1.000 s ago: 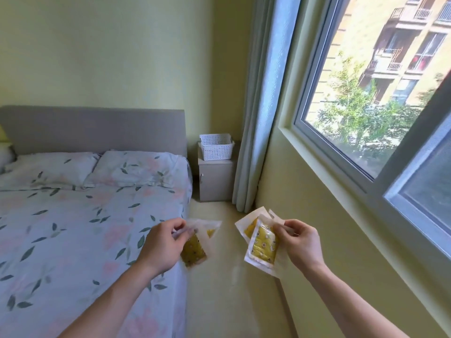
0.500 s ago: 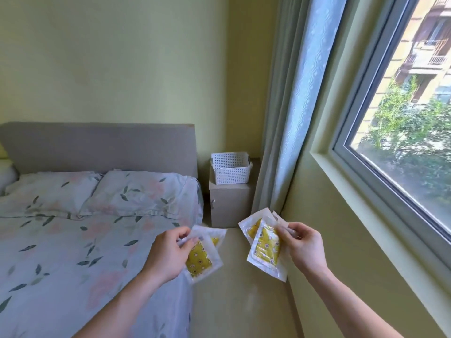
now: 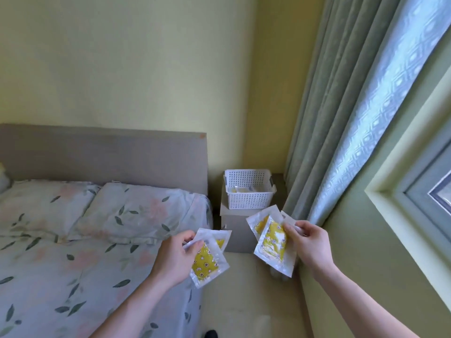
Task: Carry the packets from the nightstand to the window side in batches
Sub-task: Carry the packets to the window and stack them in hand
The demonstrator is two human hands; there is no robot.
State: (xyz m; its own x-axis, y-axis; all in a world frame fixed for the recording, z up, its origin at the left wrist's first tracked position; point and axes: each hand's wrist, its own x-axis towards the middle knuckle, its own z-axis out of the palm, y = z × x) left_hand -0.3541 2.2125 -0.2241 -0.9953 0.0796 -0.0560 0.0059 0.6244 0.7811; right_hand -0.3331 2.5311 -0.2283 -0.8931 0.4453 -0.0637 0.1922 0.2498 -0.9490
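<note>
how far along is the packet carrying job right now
Done: nothing visibly delivered; the window side shows no packets. In hand: the left hand grips two packets, the right hand about three, both held in front of the nightstand. Left: set these down by the window, then fetch the few that seem to remain in the white basket.

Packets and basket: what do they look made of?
Packets: thin clear or milky plastic film, slightly glossy, with sealed flat borders round a yellow printed insert; what is inside cannot be told. Basket: white moulded plastic, matt, its walls pierced by regular rows of small holes.
</note>
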